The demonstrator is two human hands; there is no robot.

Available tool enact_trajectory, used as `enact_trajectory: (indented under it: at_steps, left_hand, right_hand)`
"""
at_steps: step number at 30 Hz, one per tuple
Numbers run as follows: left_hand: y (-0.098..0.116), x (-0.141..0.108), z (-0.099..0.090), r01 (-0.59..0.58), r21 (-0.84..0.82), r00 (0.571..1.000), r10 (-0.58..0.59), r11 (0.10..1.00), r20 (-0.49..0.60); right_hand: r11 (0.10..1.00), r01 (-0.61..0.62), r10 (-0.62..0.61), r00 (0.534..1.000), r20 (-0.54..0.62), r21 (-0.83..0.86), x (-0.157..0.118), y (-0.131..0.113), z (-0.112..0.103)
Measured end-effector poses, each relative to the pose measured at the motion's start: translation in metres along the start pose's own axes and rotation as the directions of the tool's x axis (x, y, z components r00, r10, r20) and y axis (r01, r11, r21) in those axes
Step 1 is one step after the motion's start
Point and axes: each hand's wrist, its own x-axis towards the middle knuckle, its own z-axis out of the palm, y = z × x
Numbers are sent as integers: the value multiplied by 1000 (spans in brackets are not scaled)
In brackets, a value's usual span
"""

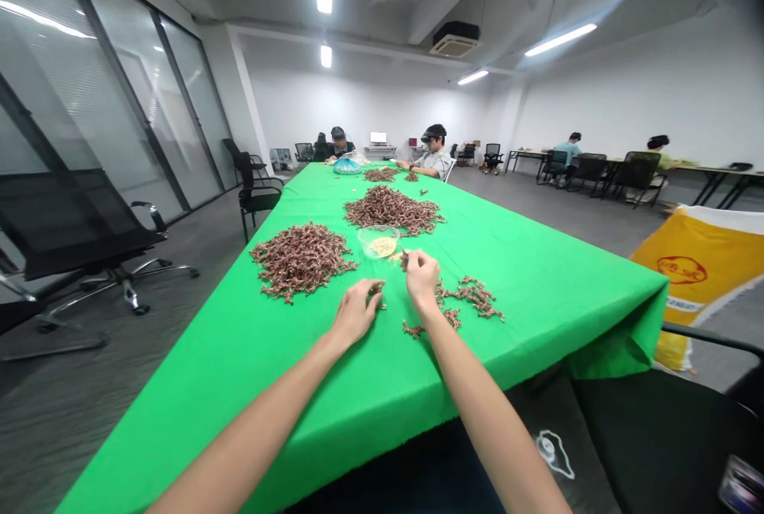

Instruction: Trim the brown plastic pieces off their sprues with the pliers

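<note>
My left hand (358, 312) rests on the green cloth with its fingers curled round a small brown twisted piece. Just right of it, my right hand (421, 274) pinches a thin dark tool, its tip near the rim of a clear bowl (380, 243). Pale bits (383, 247) lie in the bowl, and a few more are on the cloth beside it. A large brown pile (303, 259) sits left of the bowl, another pile (391, 210) behind it. Loose brown clusters (477, 297) are spread to the right of my right hand.
The green-covered table (537, 283) stretches away from me. At its far end are a blue bag (347, 167), a smaller brown pile (382, 174) and seated people (437, 160). A yellow sack (704, 267) stands right of the table, office chairs (258, 197) on the left.
</note>
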Motion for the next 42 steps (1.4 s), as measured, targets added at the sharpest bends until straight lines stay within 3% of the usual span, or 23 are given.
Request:
enact_trajectory:
  at_steps: [4,13,19,25,27,31,33,38,42]
  left_hand:
    - [1,3,-3,-13,-53,998,10,998,-67]
    - [1,9,-2,129,-454,972,-203,882,-119]
    - [9,11,-3,206,-713,945,-327,670,-34]
    - [13,14,-12,252,-873,903,-427,418,56]
    - [13,14,-14,252,-884,906,-418,394,72]
    - [17,15,-20,225,-873,931,-360,432,62]
    - [22,15,-23,194,-884,945,-323,425,52]
    - [32,16,-35,118,-898,965,-263,424,2]
    - [33,14,-41,84,-904,974,-225,419,-14]
  right_hand:
    - [999,-28,27,999,30,24,1,2,3]
    - [983,-135,118,984,136,125,-1,-4,4]
    - [969,-172,135,970,204,179,-4,-10,3]
    - [964,-178,132,965,226,197,-5,-11,2]
    - [970,-160,114,965,235,185,-5,-12,2]
    - [989,-67,31,966,258,132,-7,-14,1]
    - [994,45,-71,962,263,103,-9,-17,0]
    - [922,388,-375,886,272,6,-18,-25,-5]
    - [874,481,-454,858,240,-68,-24,-30,-8]
